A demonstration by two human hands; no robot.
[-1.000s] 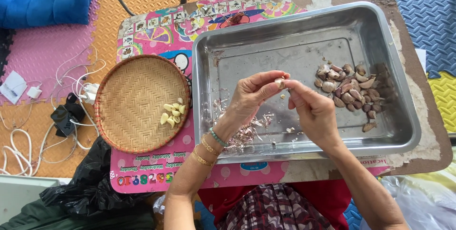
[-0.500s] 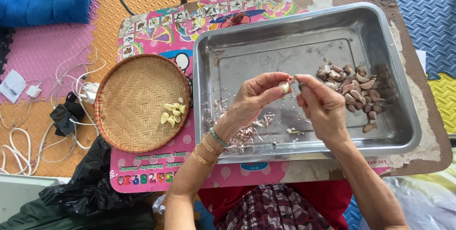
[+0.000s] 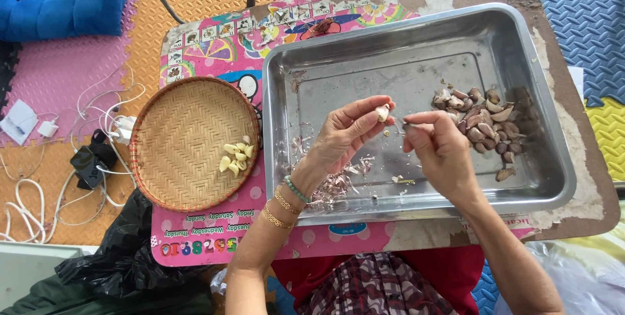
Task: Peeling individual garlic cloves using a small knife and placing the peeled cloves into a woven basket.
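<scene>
Fingers (image 3: 364, 110) of the left hand (image 3: 342, 136) pinch a pale garlic clove (image 3: 382, 112) at their tips, held above the steel tray (image 3: 416, 48); the right hand (image 3: 439, 152) sits just beside it, thumb and forefinger pressed together on a thin scrap of skin, though what exactly they grip is too small to tell. Beneath the left wrist, papery garlic skins (image 3: 335, 185) lie scattered on the tray floor. Further right in the tray sits a heap of unpeeled garlic cloves (image 3: 485, 123). Left of the tray, a round woven basket (image 3: 182, 120) holds a few peeled cloves (image 3: 236, 157). Both rest on a bench (image 3: 573, 152) with a bright printed mat (image 3: 215, 45).
</scene>
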